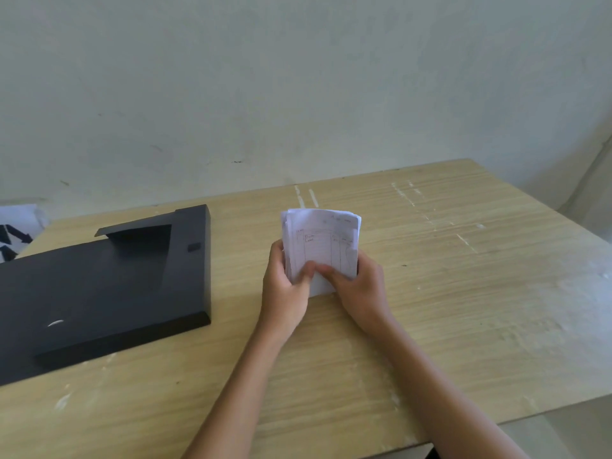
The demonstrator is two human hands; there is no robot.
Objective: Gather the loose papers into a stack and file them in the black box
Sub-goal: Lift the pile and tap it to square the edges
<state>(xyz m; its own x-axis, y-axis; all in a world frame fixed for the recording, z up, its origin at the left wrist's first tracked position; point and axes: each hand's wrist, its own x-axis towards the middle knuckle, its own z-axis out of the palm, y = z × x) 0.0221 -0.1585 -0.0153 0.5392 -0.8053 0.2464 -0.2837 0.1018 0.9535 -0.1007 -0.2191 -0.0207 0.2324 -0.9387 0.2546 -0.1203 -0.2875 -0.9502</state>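
Middle of the frame: both hands pinch the paper stack (323, 250) upright, its bottom edge on the wooden surface (463, 293). The left hand (286, 283) clamps the left side, the right hand (359, 286) the right, thumbs on the front sheet. This looks like squaring the edges; next comes carrying the stack left to the black box (99, 286) at the frame's left and finding its opening

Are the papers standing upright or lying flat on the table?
Upright. The papers stand on their lower edge on the table, held between the left hand and right hand.
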